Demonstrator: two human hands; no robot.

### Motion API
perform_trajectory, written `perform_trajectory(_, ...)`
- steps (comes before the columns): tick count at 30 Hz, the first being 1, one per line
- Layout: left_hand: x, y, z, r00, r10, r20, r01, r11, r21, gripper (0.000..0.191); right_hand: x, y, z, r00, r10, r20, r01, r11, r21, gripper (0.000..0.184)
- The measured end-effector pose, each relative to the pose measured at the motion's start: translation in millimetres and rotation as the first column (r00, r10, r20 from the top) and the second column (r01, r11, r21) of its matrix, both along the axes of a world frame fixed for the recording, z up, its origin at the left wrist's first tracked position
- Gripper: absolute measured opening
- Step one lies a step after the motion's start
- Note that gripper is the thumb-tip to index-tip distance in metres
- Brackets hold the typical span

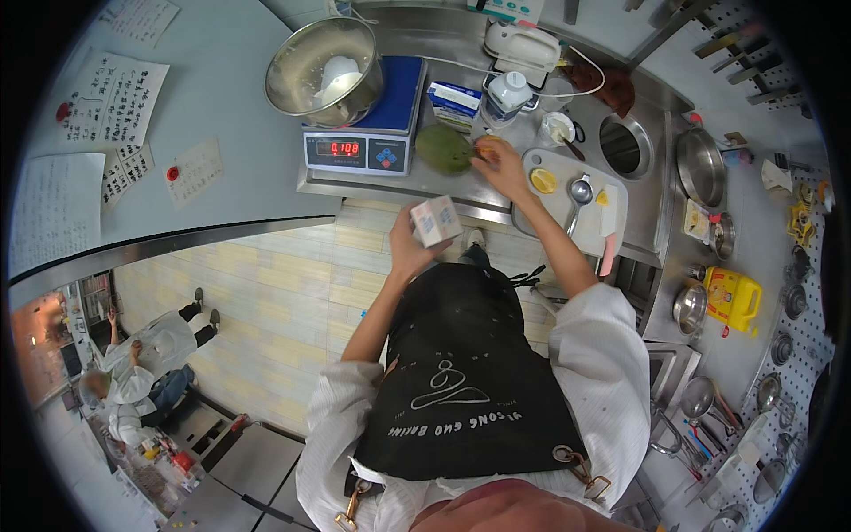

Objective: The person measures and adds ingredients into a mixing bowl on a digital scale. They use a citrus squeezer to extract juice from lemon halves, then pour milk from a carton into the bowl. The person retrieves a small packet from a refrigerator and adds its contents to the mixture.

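My left hand (407, 245) holds a small white carton (435, 221) with printing on it, over the floor in front of the counter's edge. Above the steel counter, my right hand (502, 171) has its fingers curled about a small orange-coloured thing (488, 150), mostly covered by them. Just left of those fingertips lies a green mango (443, 150). A digital scale (356, 154) with a lit red display bears a deep steel bowl (326, 73) holding something white. On a white cutting board (525, 193) rest a lemon half (543, 180), a metal squeezer (578, 193) and a pink-handled knife (609, 246).
Behind the mango stand a blue-and-white carton (454, 104), a white-lidded jar (508, 100) and a hand mixer (523, 48) with a trailing cord. A small tub (557, 129) is near a round counter opening (625, 146). A co-worker (146, 359) is at lower left.
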State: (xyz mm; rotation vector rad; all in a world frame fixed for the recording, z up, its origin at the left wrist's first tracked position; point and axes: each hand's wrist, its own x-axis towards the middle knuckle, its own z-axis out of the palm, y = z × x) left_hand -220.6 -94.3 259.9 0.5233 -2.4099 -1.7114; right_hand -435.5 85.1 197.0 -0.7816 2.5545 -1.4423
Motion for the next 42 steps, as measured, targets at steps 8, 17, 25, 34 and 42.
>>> perform_trajectory(8,-115.5,39.2,-53.9,0.973,-0.205,-0.111,0.215,0.973,0.089,0.086,48.7,73.5,36.9,0.969,0.094,0.229,-0.041,0.973,-0.227,0.063)
perform_trajectory(17,-147.6,39.0,-37.2,0.934,-0.343,-0.099,0.332,0.937,-0.109,0.089,11.5,59.6,69.4,0.983,0.16,-0.095,-0.161,0.987,-0.001,0.071)
perform_trajectory(25,-143.7,39.1,-13.8,0.819,-0.536,-0.204,0.339,0.739,-0.582,0.029,6.3,41.2,92.2,0.901,0.398,-0.174,-0.283,0.842,0.46,0.046)
perform_trajectory(34,-155.0,42.7,-50.8,0.61,-0.777,-0.155,0.307,0.412,-0.858,0.028,-4.8,71.9,69.3,0.684,0.695,-0.219,-0.493,0.663,0.563,0.024)
perform_trajectory(42,-155.7,39.7,-54.1,0.502,-0.814,-0.292,0.12,0.4,-0.909,0.038,-1.4,79.1,47.8,0.74,0.62,-0.26,-0.415,0.726,0.549,0.024)
